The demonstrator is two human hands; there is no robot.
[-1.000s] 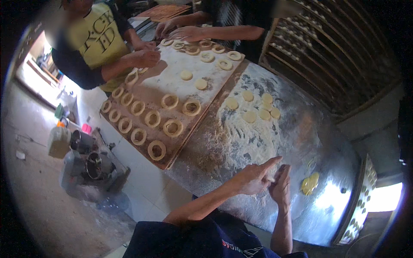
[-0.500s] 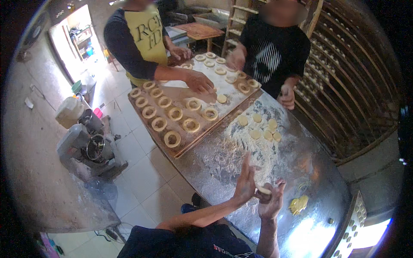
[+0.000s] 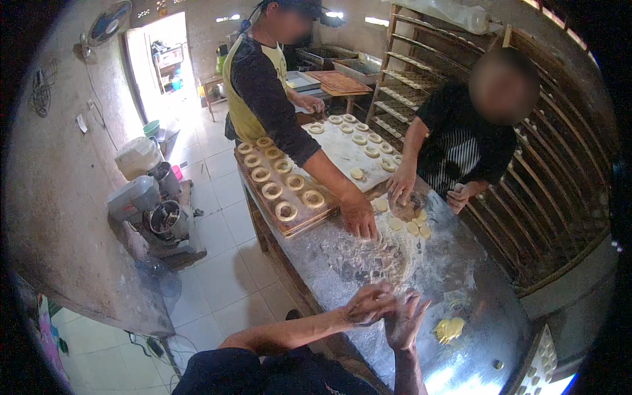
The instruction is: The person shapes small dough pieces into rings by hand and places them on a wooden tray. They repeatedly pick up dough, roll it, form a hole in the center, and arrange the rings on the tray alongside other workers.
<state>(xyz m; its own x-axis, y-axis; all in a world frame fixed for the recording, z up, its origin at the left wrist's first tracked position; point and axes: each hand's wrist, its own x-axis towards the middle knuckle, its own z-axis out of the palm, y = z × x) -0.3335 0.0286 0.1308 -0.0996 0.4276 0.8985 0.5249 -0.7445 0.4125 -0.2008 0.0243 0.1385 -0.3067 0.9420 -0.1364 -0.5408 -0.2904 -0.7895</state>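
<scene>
My left hand (image 3: 370,303) is held over the steel table (image 3: 487,283), its fingers bent together; what they grip is hard to make out. My right hand (image 3: 403,321) is raised beside it, palm inward, fingers apart and slightly curved. To their right lies a yellow soft lump (image 3: 447,329). Farther up, flat dough rounds (image 3: 425,232) lie in scattered flour (image 3: 408,257), and a co-worker's hand (image 3: 400,184) hovers by them. Another co-worker's hand (image 3: 357,214) reaches down beside a board (image 3: 293,217) bearing several dough rings (image 3: 286,210).
Two co-workers (image 3: 257,85) (image 3: 467,145) stand across the table. A wooden rack (image 3: 540,217) holds trays along the right. Buckets (image 3: 161,172) and a machine (image 3: 168,220) stand on the tiled floor at left, near a bright doorway (image 3: 164,72). Another tray (image 3: 536,362) is at lower right.
My view has lifted. My hands held a pale dough piece half a second ago; it is now indistinct. Both co-workers' arms have moved toward the floured steel and the rounds on it.
</scene>
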